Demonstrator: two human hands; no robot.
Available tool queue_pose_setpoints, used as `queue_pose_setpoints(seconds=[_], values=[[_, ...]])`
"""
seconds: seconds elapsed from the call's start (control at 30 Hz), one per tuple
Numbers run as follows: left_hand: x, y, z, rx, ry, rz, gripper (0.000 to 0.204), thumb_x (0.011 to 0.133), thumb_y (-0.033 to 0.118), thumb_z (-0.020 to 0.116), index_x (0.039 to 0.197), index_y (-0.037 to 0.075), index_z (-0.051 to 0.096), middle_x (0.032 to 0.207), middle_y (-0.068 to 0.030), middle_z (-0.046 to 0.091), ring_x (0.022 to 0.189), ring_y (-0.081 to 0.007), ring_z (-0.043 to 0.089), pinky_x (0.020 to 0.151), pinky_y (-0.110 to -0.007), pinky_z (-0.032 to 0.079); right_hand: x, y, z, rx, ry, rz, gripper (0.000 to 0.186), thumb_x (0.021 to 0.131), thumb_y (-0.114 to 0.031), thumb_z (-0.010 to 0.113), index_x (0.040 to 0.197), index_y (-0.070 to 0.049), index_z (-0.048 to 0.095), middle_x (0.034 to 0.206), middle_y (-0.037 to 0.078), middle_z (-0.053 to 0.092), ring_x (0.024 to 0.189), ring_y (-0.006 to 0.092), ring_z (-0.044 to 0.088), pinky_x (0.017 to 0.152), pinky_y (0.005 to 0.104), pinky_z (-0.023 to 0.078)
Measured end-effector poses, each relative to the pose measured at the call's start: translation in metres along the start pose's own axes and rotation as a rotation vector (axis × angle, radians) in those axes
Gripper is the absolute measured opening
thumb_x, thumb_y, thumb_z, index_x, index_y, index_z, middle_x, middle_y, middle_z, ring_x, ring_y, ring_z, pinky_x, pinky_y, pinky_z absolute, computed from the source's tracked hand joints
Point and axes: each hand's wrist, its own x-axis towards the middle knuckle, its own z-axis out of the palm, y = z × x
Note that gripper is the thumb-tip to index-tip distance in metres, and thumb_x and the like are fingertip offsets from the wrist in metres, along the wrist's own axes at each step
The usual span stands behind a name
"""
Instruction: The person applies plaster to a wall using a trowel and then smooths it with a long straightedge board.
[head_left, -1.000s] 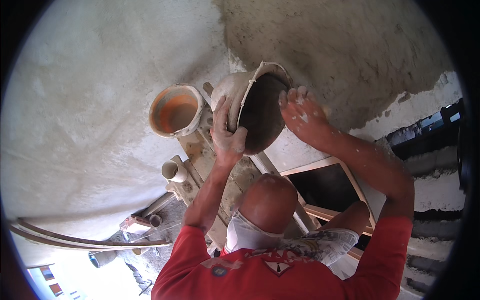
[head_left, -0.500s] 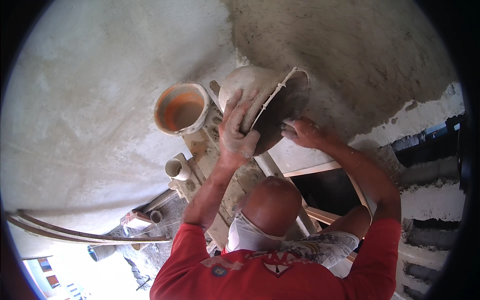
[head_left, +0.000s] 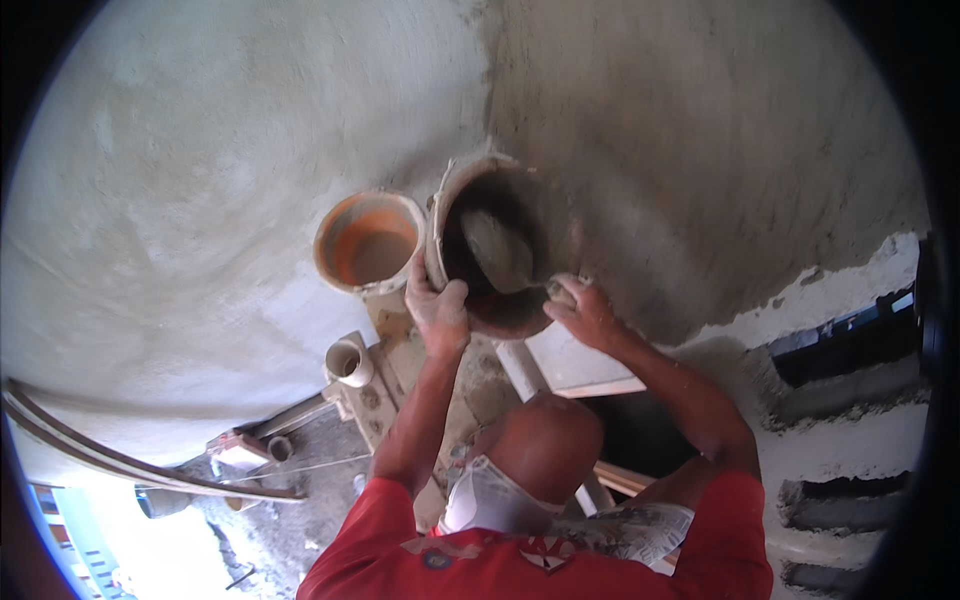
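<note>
A mortar-crusted bucket (head_left: 440, 230) stands before me with its mouth toward me and its inside dark. My left hand (head_left: 437, 312) is closed on its near left rim, thumb on top. At the near right side, my right hand (head_left: 583, 312) is closed round the handle of a trowel. The grey, leaf-shaped trowel blade (head_left: 497, 250) reaches into the bucket. Just left of the bucket is a second bucket (head_left: 370, 240), orange inside with a splattered pale rim. How much mortar lies in the first bucket is hard to make out.
Mortar-stained planks (head_left: 390, 345) lie under the buckets, with a white cylindrical container (head_left: 349, 362) at their left edge. Plastered walls (head_left: 200, 150) meet behind. Slotted openings (head_left: 850, 340) are at right, long strips (head_left: 150, 465) at left, my bent knee (head_left: 545, 445) in front.
The bucket has turned from lying tipped rightward to showing me its mouth. My left hand has shifted down its rim. The trowel blade now shows inside it.
</note>
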Motion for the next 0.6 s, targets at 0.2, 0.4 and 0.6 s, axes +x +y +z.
queue_pose_setpoints(seconds=[0.2,0.4,0.6], values=[[-0.002,0.006,-0.009,-0.136,0.098,-0.066,0.059,0.07,-0.005,0.05,0.128,-0.006,0.053,0.11,-0.007,0.062,0.096,-0.0134,0.059,0.088,-0.024,0.047,0.009,-0.009,-0.001,-0.073,0.024,-0.037,0.051,0.086,-0.03,0.068,0.124,0.003,0.058,0.088,0.027,0.068,0.086,0.045,0.067,0.078,0.0476,0.053],[0.004,0.001,-0.026,-0.063,0.113,-0.046,0.059,0.069,-0.002,0.05,0.128,-0.005,0.054,0.109,-0.0081,0.063,0.097,-0.0147,0.06,0.09,-0.026,0.047,0.041,-0.021,-0.008,-0.102,-0.14,0.084,0.052,0.086,-0.027,0.069,0.125,0.006,0.057,0.095,0.027,0.068,0.088,0.0406,0.068,0.078,0.0442,0.052],[-0.013,-0.018,-0.066,0.049,0.166,-0.154,0.064,0.066,-0.004,0.05,0.13,-0.006,0.051,0.115,-0.0098,0.061,0.104,-0.0162,0.059,0.096,-0.028,0.046,0.083,-0.073,-0.039,-0.104,-0.262,-0.017,0.048,0.084,-0.02,0.072,0.122,0.006,0.058,0.094,0.026,0.068,0.087,0.0359,0.068,0.078,0.0414,0.052]])
